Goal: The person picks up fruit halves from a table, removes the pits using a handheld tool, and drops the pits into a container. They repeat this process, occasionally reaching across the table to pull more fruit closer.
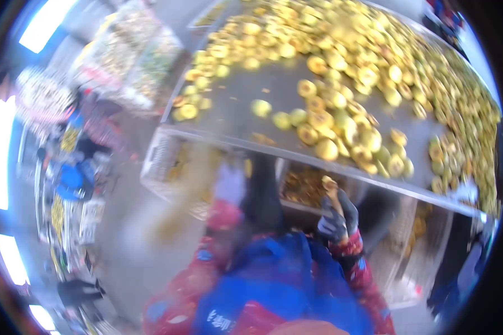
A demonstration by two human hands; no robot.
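Looks far from done, with heaps of cut fruit (374,72) on table (240,89), brown scraps (304,185) below, tan piece (330,185) pinched in right hand (335,218), can't tell grip of blurred left hand (229,184).

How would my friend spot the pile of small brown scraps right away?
Find the big grey table strewn with round yellow fruit pieces. Just past its near edge, in the picture beneath it and left of the grey-gloved right hand, is the pile of small brown scraps. Its dark brown colour sets it apart from the bright yellow fruit.
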